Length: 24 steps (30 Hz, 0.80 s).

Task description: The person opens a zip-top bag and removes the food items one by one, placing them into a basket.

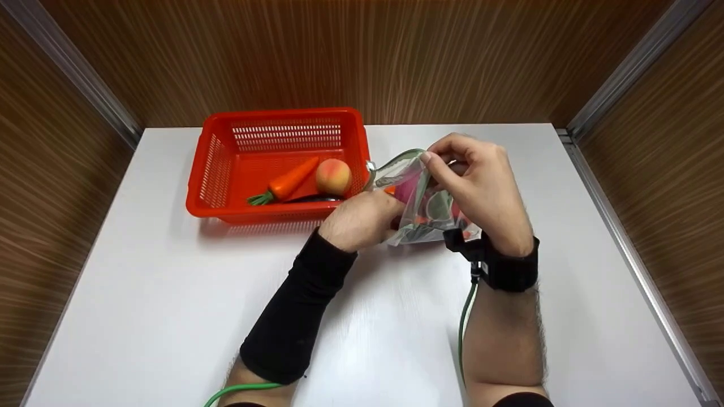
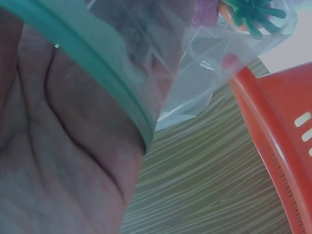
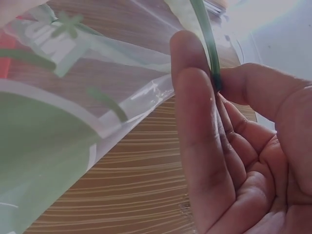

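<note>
A clear zip bag (image 1: 416,223) with green print and a green zip edge stands right of the red basket. My right hand (image 1: 481,183) pinches the bag's zip edge (image 3: 210,44) between thumb and fingers. My left hand (image 1: 362,217) reaches in at the bag's mouth. In the left wrist view the green zip edge (image 2: 92,61) crosses in front of its palm; its fingers are hidden, and I cannot tell whether they hold anything. A purple thing (image 1: 405,189) and something orange (image 1: 390,190) show through the plastic. Green leafy stalks (image 2: 253,14) show in the left wrist view.
The red plastic basket (image 1: 218,116) stands at the back of the white table (image 1: 169,294). A carrot (image 1: 294,178), a peach (image 1: 334,176) and a dark, long thing (image 1: 314,198) lie inside it. Wood-grain panels (image 1: 339,56) wall the table at the back and sides.
</note>
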Each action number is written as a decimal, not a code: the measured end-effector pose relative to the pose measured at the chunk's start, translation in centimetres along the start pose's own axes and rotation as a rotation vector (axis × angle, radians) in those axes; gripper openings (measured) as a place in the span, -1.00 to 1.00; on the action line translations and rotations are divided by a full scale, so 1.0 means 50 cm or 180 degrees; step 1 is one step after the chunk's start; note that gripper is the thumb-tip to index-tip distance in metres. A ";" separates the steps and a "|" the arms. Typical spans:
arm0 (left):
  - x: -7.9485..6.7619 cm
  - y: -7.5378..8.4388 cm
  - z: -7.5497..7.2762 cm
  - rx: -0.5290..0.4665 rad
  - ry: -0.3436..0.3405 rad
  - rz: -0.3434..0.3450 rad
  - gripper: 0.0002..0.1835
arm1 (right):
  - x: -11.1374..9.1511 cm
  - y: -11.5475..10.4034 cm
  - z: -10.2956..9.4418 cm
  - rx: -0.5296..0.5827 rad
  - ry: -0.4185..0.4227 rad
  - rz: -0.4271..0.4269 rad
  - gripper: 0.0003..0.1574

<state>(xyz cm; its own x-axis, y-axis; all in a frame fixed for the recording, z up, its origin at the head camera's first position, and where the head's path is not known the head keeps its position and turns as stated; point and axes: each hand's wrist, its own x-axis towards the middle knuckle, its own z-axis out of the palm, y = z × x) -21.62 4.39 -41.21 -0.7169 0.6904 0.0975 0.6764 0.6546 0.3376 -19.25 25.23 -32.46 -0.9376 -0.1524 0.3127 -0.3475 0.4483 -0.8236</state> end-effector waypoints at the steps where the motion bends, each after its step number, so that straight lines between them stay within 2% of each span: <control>1: -0.001 0.000 0.001 -0.0019 0.0009 -0.0007 -0.69 | 0.000 0.000 0.000 -0.0026 -0.0019 0.0001 -0.83; 6: -0.007 0.004 0.007 0.0105 0.0042 -0.0118 -0.91 | 0.001 -0.002 0.003 -0.0117 -0.0107 0.0036 -0.82; 11: -0.007 0.009 0.015 0.0381 0.0071 -0.0192 -0.82 | 0.000 -0.002 0.004 -0.0105 -0.0163 0.0052 -0.81; 20: -0.006 0.012 0.018 0.0673 0.0290 -0.0048 -0.62 | 0.002 -0.004 0.002 -0.0116 -0.0120 0.0066 -0.81; 24: -0.007 0.014 0.014 0.0799 0.0408 -0.0025 -0.68 | 0.002 -0.004 0.001 -0.0080 -0.0079 0.0038 -0.81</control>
<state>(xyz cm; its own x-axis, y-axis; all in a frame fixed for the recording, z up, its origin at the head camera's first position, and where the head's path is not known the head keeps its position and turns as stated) -20.74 4.82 -41.68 -0.7270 0.6508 0.2188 0.6800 0.7266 0.0980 -19.26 25.07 -32.29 -0.9419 -0.1685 0.2907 -0.3360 0.4721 -0.8150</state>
